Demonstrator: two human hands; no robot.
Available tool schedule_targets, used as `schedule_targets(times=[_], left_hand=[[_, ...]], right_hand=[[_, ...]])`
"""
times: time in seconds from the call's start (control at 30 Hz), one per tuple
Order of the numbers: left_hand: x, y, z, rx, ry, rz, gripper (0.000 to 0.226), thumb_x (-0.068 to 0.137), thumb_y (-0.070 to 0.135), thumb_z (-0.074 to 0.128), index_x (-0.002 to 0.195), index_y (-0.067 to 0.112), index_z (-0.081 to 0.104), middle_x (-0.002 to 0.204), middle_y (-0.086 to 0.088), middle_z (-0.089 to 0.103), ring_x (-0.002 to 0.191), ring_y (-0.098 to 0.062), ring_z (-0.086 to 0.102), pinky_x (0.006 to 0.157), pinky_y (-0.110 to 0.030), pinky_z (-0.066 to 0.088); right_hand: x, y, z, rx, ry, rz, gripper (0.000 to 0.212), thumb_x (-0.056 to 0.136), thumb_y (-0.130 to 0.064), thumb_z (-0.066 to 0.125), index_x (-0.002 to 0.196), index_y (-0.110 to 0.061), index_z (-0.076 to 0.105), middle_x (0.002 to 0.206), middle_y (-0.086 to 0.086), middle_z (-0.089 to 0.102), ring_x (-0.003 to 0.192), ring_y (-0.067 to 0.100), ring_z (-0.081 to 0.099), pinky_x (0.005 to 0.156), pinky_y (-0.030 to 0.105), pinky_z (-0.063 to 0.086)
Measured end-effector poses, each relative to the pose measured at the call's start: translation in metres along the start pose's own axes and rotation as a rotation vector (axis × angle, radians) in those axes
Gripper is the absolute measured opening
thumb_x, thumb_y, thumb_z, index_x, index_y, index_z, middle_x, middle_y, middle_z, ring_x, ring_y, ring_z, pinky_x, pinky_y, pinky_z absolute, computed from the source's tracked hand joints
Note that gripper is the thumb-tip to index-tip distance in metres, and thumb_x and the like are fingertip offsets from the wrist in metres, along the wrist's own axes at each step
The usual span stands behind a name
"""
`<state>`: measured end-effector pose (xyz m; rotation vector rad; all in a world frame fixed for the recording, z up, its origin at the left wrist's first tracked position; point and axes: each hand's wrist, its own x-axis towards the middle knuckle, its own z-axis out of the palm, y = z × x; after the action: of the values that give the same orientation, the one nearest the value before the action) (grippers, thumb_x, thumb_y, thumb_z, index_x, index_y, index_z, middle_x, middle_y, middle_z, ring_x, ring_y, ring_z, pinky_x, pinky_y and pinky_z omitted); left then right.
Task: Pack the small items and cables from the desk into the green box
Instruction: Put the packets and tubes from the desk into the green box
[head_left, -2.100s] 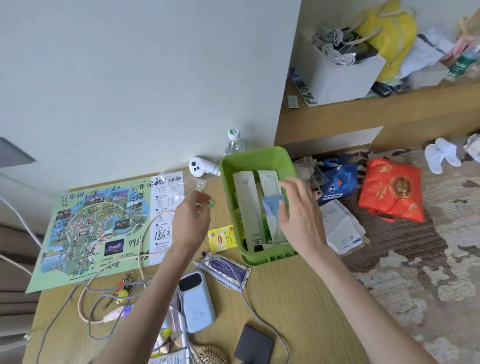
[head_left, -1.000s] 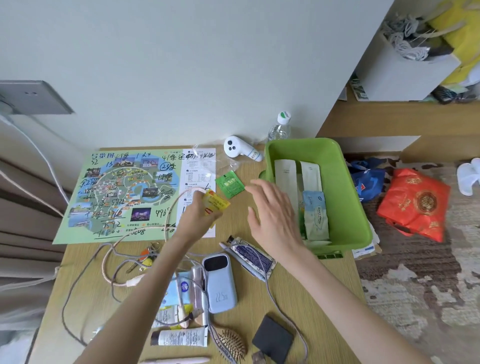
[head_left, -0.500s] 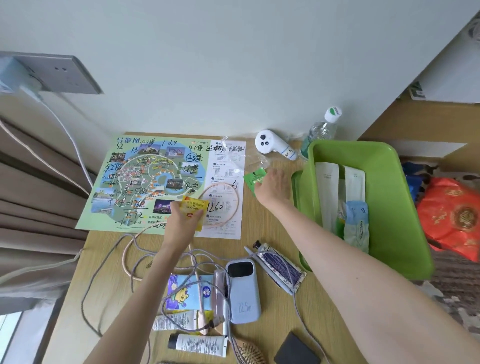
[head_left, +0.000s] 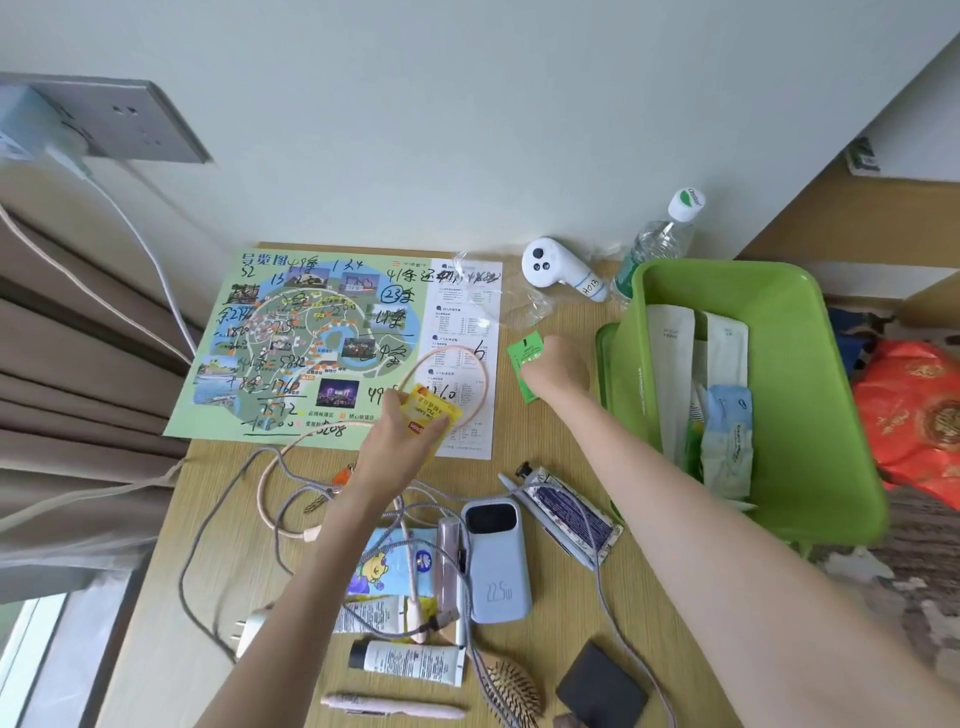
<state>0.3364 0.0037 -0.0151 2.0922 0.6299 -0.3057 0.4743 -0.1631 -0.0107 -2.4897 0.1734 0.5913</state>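
Gathering sachets beside a green box

Head view: a person's left hand pinches a yellow tea-bag packet between thumb and fingers, over the lower right corner of a hand-annotated park map on the wooden desk. The right hand, just left of the box, has its fingers curled round a small green sachet; whether the sachet is lifted off the desk cannot be told.

The green box stands at the desk's right edge and holds 2 long white packets and a blue-and-white wipes pack. By the wall behind it are a water bottle and a white controller labelled H013.

Nearer the camera lie a pale blue power bank marked 22.5W, a purple-printed tube, a cartoon-printed packet, a white tube with a black cap, a pink pen, a hairbrush and a black square pad. A pink cable loops over the map, and a grey braided cable tangles across the desk's left half.

A red bag lies on the floor right of the box. A wall socket with a white plug sits at upper left, above curtains.
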Motion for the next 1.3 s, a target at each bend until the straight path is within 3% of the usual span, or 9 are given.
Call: schedule_targets(times=[0.13,0.23,0.37,0.5,0.7,0.8,0.93,1.03,1.3], left_hand=[[-0.019,0.005,0.007,0.102,-0.096,0.136,0.045,0.097,0.06,0.031,0.083,0.021,0.046,0.07,0.0,0.059,0.065,-0.019,0.056,0.065,-0.034,0.043],[-0.031,0.006,0.017,0.269,-0.134,0.2,0.052,0.099,0.054,0.032,0.063,0.019,0.045,0.056,0.003,0.051,0.054,-0.017,0.048,0.061,-0.032,0.042],[-0.041,0.009,0.031,0.513,-0.203,0.315,0.031,0.091,0.055,0.05,0.089,0.031,0.07,0.073,0.004,0.07,0.072,-0.018,0.063,0.064,-0.03,0.046],[-0.044,0.018,0.039,0.639,-0.248,0.43,0.02,0.087,0.045,0.057,0.101,0.035,0.068,0.094,0.007,0.074,0.082,-0.018,0.065,0.061,-0.027,0.041],[-0.049,0.03,0.025,0.645,-0.24,0.581,0.012,0.09,0.037,0.059,0.096,0.033,0.068,0.062,0.014,0.053,0.057,-0.013,0.045,0.053,-0.026,0.032],[-0.054,0.028,0.002,0.578,-0.285,0.566,0.008,0.084,0.039,0.067,0.088,0.033,0.07,0.05,0.018,0.047,0.05,-0.004,0.045,0.049,-0.018,0.031],[-0.062,0.014,-0.029,0.466,-0.507,0.416,0.003,0.078,0.034,0.075,0.075,0.032,0.074,0.057,0.017,0.06,0.049,-0.001,0.047,0.048,-0.014,0.031],[-0.062,0.0,-0.039,0.41,-0.627,0.274,0.006,0.076,0.03,0.078,0.071,0.03,0.075,0.052,0.019,0.057,0.047,-0.003,0.04,0.049,-0.018,0.029],[-0.061,-0.011,-0.029,0.478,-0.478,0.269,0.033,0.085,0.051,0.065,0.068,0.023,0.072,0.045,0.01,0.053,0.042,-0.009,0.033,0.045,-0.022,0.028]], right_hand=[[-0.045,0.011,-0.004,0.133,0.013,-0.045,0.009,0.085,0.0,0.05,0.085,-0.007,0.055,0.075,0.006,0.056,0.063,0.024,0.054,0.052,0.028,0.038],[-0.083,0.033,-0.001,-0.012,0.035,-0.113,0.01,0.086,0.002,0.049,0.09,-0.006,0.051,0.072,0.002,0.049,0.061,0.021,0.048,0.047,0.025,0.03],[-0.113,0.059,0.003,-0.256,0.04,-0.174,0.022,0.092,0.0,0.053,0.113,-0.002,0.049,0.085,0.009,0.062,0.071,0.026,0.063,0.052,0.034,0.048],[-0.12,0.073,0.009,-0.354,0.036,-0.163,0.032,0.091,-0.001,0.057,0.122,-0.004,0.048,0.088,0.008,0.067,0.071,0.023,0.062,0.059,0.032,0.053],[-0.116,0.079,0.009,-0.267,-0.022,-0.126,0.03,0.094,-0.008,0.052,0.123,-0.004,0.05,0.102,0.008,0.065,0.088,0.026,0.065,0.074,0.039,0.056],[-0.111,0.08,0.008,-0.281,-0.076,-0.111,0.013,0.097,-0.017,0.047,0.102,-0.006,0.05,0.091,0.004,0.056,0.079,0.023,0.057,0.068,0.038,0.052],[-0.113,0.081,0.008,-0.367,-0.179,-0.165,0.043,0.087,-0.039,0.065,0.112,-0.009,0.047,0.112,0.005,0.051,0.104,0.026,0.053,0.069,0.035,0.044],[-0.116,0.084,0.011,-0.406,-0.142,-0.188,0.05,0.079,-0.035,0.077,0.111,-0.011,0.047,0.112,0.005,0.055,0.102,0.025,0.054,0.068,0.035,0.046],[-0.132,0.088,0.014,-0.289,0.002,-0.248,0.033,0.079,-0.02,0.076,0.093,-0.015,0.046,0.092,0.002,0.056,0.075,0.021,0.057,0.052,0.024,0.033]])
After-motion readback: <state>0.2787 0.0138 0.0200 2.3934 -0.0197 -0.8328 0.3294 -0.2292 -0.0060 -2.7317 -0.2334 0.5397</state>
